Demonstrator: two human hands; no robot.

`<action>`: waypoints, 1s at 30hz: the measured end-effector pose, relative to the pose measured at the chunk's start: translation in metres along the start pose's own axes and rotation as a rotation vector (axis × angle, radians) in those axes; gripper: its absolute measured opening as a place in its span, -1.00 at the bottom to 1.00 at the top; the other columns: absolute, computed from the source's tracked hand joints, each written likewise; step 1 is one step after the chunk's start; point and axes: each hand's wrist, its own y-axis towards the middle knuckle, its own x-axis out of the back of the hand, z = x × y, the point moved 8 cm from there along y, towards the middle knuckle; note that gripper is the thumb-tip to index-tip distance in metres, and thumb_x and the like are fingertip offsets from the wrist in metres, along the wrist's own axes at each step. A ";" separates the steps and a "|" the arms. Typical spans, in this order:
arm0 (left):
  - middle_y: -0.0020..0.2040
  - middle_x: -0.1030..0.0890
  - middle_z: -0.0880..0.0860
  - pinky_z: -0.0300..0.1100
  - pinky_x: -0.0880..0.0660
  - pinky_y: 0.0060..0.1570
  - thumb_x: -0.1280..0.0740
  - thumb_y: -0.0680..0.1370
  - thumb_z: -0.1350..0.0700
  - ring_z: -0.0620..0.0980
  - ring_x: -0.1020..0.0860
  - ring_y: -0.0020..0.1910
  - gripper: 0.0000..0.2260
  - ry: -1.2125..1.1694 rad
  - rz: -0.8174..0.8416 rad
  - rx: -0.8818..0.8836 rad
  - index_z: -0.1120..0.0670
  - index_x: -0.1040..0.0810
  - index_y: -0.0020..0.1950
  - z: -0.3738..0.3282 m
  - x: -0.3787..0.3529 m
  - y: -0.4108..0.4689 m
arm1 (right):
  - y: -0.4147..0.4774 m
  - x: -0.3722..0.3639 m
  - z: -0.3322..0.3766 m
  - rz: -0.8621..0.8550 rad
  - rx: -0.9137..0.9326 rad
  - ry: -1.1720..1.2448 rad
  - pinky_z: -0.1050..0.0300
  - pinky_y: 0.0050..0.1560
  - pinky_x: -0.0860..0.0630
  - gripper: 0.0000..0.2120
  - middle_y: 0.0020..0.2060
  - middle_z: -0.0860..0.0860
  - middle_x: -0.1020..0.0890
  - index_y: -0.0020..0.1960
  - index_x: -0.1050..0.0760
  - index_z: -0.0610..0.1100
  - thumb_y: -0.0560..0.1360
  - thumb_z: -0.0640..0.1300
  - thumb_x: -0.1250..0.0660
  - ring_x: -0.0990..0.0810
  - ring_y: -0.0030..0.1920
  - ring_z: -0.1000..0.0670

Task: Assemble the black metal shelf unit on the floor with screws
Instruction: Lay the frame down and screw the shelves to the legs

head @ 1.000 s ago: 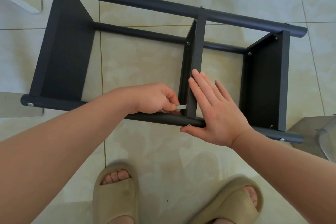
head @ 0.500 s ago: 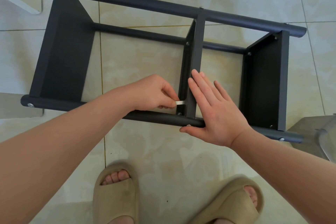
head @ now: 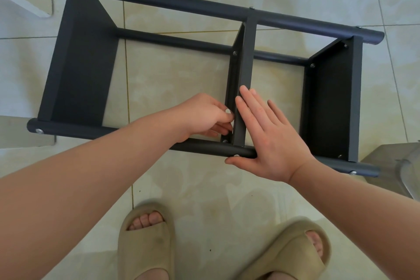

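Black metal shelf unit on floor: stiff, likely light; hold by rails. Left grip pinches small silver tool; right grip, flat-fingered, presses middle panel.

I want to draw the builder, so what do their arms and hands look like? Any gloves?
No gloves. The left hand and right hand are bare, with no rings, watch or bracelets showing. Both forearms are bare too; no sleeves are in view.
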 end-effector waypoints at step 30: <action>-0.19 -0.72 -0.05 -0.21 -0.49 -0.13 -0.37 0.61 0.07 -0.11 -0.66 -0.15 -0.92 -0.014 -0.026 0.027 0.04 -0.58 -0.05 0.002 0.002 -0.002 | 0.001 0.000 0.002 -0.024 0.032 -0.064 -0.21 0.61 0.06 0.05 0.65 -0.13 0.12 0.65 0.08 -0.25 0.51 0.51 -0.07 0.19 0.64 -0.10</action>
